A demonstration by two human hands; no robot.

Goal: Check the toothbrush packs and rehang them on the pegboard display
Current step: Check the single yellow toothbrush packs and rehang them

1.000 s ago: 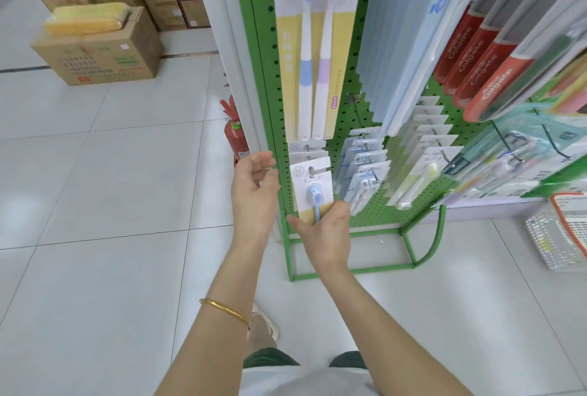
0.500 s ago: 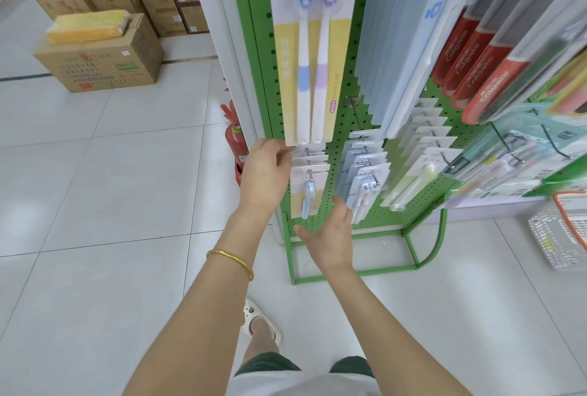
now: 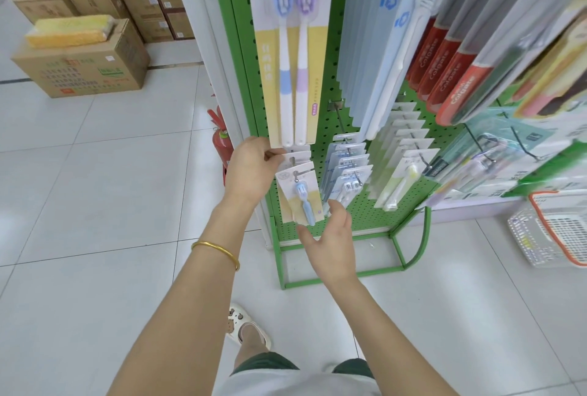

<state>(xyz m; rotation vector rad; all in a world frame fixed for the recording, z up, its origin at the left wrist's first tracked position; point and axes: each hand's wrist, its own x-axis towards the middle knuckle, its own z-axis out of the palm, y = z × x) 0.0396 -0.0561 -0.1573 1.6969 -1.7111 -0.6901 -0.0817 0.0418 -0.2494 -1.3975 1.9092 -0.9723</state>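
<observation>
A green pegboard stand holds rows of toothbrush packs. A small pack with a blue child's toothbrush hangs at the front of a low peg, with more packs behind it. My left hand pinches the top edges of the packs behind it, just under a tall two-brush pack. My right hand is held below and right of the small pack, fingers straight and apart, touching nothing that I can see.
More packs hang on the neighbouring pegs, with red toothbrush packs at upper right. A red fire extinguisher stands behind the stand's left edge. A white basket sits on the floor at right, cardboard boxes at far left.
My right hand let go of the small blue-brush pack and dropped below it. My left hand rose from beside the pack to the tops of the packs behind it.
</observation>
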